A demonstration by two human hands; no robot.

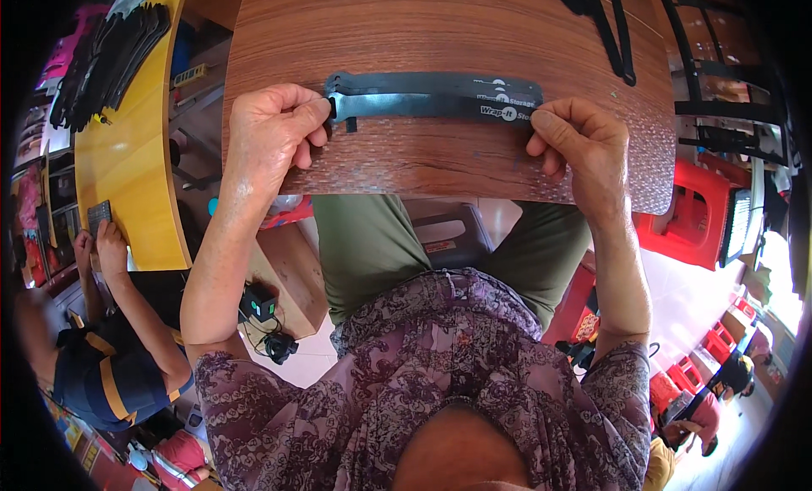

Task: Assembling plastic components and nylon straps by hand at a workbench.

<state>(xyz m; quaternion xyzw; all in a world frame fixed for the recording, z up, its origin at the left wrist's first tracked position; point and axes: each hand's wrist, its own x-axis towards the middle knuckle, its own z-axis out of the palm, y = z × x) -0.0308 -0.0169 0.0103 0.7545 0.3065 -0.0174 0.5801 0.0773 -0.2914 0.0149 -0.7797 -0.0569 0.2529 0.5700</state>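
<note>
While the black straps (431,98) lie flat on the wooden table (423,34), left hand (275,127) pinches one end, right hand (575,136) pinches the other.

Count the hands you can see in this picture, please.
4: left hand and right hand hold the black straps; another person's two hands at the yellow table.

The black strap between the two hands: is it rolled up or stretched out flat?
Stretched out flat. The black strap lies straight on the wooden table, the left hand pinching one end and the right hand the other.
</note>
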